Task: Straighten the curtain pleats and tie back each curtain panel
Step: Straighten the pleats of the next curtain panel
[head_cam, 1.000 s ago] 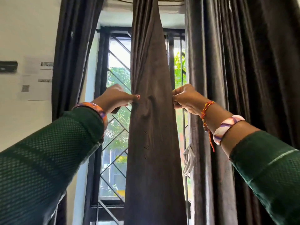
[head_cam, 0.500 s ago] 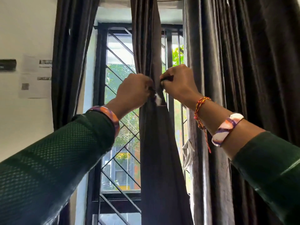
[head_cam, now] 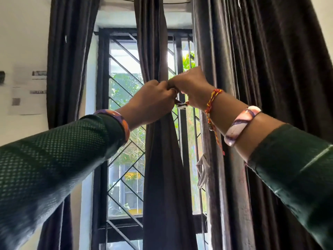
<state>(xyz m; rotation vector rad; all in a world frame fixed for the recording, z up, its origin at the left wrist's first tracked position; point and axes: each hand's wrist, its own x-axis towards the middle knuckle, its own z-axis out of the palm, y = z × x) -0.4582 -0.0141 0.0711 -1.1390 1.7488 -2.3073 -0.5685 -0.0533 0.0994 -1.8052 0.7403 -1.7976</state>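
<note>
Head view — both fists, left hand [head_cam: 153, 101] and right hand [head_cam: 191, 87], now touching, gripping the tighter-bunched middle curtain [head_cam: 162, 159].

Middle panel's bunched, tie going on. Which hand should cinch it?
Probably the right hand: it seems to pinch the small tie. The left hand grips the bunched middle curtain panel.

Both hands meet at the gathered middle dark brown fabric curtain panel [head_cam: 162, 159]. Left hand [head_cam: 151, 103] grips the bunched cloth; right hand [head_cam: 192, 87] pinches a small white tie piece [head_cam: 181, 106] beside it.
</note>
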